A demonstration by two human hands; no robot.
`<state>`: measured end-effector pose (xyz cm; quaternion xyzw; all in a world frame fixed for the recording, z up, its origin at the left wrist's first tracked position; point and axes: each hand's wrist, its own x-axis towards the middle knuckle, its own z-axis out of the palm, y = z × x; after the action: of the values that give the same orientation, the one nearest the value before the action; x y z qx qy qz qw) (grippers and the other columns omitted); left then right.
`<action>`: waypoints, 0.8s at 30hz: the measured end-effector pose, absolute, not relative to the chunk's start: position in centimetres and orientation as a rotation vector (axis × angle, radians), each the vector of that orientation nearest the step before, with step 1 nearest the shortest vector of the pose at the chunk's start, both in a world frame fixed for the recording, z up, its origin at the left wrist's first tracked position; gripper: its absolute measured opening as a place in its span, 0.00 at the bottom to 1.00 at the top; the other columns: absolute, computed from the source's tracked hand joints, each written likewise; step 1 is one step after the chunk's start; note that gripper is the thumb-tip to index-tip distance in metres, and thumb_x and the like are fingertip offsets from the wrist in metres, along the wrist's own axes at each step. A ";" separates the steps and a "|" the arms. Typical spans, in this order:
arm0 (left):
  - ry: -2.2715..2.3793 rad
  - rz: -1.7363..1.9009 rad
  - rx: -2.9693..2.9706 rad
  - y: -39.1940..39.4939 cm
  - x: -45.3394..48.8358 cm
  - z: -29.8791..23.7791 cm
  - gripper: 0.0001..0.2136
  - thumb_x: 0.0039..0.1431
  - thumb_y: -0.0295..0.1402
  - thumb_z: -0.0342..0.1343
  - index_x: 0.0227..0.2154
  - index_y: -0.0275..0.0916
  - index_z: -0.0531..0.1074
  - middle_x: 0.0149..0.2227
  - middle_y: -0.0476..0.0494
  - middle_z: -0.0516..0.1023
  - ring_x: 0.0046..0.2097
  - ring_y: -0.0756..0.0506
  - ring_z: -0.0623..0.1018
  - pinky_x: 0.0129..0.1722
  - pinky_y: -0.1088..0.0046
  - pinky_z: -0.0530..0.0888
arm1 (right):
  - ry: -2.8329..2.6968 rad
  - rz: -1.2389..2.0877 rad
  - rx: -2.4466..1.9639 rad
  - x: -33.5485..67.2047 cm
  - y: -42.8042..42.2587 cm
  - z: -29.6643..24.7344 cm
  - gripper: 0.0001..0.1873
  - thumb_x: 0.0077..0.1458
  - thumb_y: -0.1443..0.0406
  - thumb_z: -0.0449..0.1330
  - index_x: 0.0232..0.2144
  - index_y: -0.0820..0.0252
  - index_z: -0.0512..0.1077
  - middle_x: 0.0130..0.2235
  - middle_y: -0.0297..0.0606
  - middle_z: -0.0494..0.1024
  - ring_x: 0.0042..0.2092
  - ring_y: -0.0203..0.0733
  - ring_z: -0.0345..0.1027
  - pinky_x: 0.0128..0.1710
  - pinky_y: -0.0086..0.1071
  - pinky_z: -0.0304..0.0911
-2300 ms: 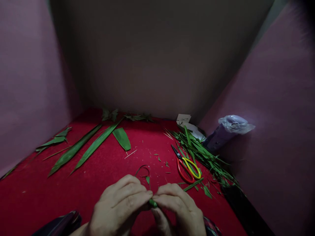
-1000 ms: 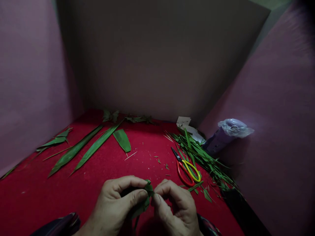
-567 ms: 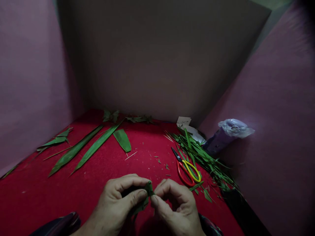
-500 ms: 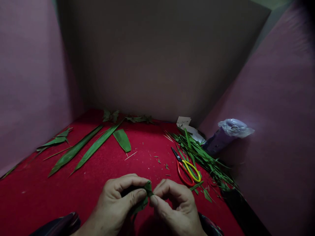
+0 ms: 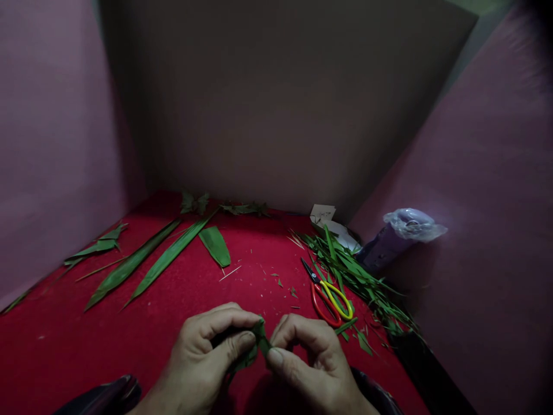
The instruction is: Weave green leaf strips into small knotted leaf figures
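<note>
Between my two hands is a folded green leaf (image 5: 261,339), small and dark. My left hand (image 5: 211,351) pinches its left part between thumb and forefinger; some of the leaf hangs below that thumb, partly hidden by it. With thumb and forefinger, my right hand (image 5: 309,360) grips the leaf's right end. Beyond my right hand lie scissors (image 5: 325,291) with one red and one yellow handle, blades pointing away to the left. Small leaf scraps (image 5: 280,282) are scattered on the red cloth in front of my hands.
Long leaves (image 5: 173,256) and a short broad leaf (image 5: 216,246) lie on the red cloth (image 5: 78,340) at the left. A heap of leaf strips (image 5: 356,274) runs along the right, beside a purple container (image 5: 391,239) topped with clear plastic. Walls enclose the back and sides.
My right thumb and fingers have shifted slightly right, drawing the leaf's end outward, so a little more of it shows between my hands. My left hand has barely moved.
</note>
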<state>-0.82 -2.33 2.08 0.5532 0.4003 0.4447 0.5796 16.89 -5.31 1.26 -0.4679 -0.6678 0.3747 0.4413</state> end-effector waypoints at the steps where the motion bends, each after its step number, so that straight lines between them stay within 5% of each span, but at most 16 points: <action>1: 0.932 1.034 1.286 -2.4 -0.8 2.1 0.03 0.48 0.29 0.60 0.25 0.41 0.79 0.23 0.51 0.71 0.25 0.52 0.69 0.24 0.81 0.67 | -1.657 0.950 -1.173 17.0 -5.3 1.2 0.09 0.52 0.62 0.61 0.23 0.60 0.71 0.23 0.32 0.70 0.26 0.34 0.63 0.27 0.26 0.60; 24: 0.869 1.004 1.141 -2.1 -0.9 2.1 0.01 0.49 0.30 0.63 0.26 0.39 0.78 0.22 0.53 0.72 0.24 0.54 0.68 0.23 0.83 0.65 | -1.209 1.485 -1.062 15.6 -5.0 1.2 0.14 0.51 0.56 0.62 0.28 0.64 0.69 0.21 0.32 0.71 0.21 0.29 0.61 0.23 0.23 0.59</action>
<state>-0.87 -2.09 2.07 0.5003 0.3813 0.4404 0.6406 15.60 -5.01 1.24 -0.4310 -0.4907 0.6028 0.4585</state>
